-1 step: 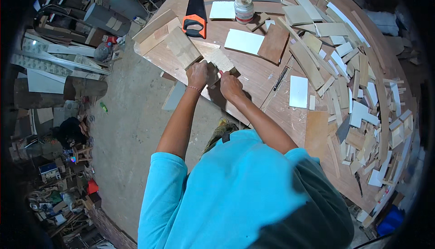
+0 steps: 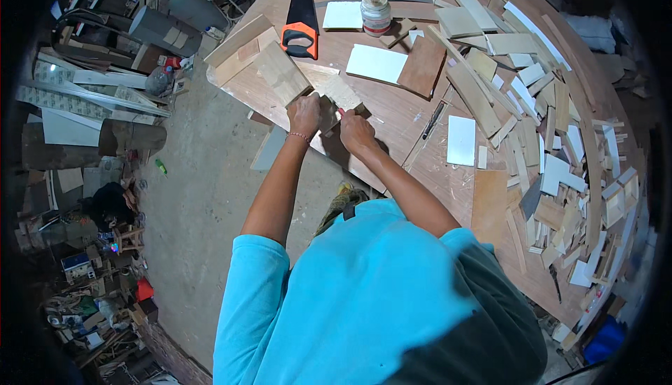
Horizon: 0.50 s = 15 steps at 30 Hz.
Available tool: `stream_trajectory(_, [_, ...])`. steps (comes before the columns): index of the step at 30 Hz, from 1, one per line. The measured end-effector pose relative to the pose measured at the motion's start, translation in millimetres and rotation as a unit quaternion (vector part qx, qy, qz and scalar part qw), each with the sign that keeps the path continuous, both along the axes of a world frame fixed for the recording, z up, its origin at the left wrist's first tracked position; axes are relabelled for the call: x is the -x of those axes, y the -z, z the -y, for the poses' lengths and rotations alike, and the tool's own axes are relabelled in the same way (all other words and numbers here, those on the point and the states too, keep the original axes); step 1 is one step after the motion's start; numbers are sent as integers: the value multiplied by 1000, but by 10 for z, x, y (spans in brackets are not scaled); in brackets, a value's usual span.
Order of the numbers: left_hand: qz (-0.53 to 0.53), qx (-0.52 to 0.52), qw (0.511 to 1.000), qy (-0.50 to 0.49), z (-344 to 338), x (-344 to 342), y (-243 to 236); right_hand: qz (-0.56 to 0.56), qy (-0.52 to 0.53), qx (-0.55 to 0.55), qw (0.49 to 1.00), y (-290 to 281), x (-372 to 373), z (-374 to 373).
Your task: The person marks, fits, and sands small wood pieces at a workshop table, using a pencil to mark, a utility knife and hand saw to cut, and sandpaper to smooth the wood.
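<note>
My left hand, a beaded bracelet at its wrist, is closed at the near end of a pale wooden board. Its fingertips are hidden from above. Just right of it, my right hand is closed around a thin red thing, of which only a small bit shows. That thing meets the near side of a rough light wood block at the table edge. An orange-handled handsaw lies beyond the board, its dark blade pointing away.
The wooden table bears a jar with sticks, white panels, a brown board and a dark slim tool. Wood offcuts heap up at the right. Left of me is concrete floor with clutter beyond.
</note>
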<state>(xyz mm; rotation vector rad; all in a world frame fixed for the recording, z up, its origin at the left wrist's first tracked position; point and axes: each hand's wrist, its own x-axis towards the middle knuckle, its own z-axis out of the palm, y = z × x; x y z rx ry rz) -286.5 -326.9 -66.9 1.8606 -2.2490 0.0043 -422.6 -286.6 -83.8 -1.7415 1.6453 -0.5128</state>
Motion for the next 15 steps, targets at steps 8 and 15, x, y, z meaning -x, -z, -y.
stream_trajectory(8, [-4,-3,1000,9,16,94,-33,-56,15,-16,998,20,19,-50])
stream_trajectory(15, [-14,-49,999,-13,-34,33,-162,-44,13,16,999,58,163,-102])
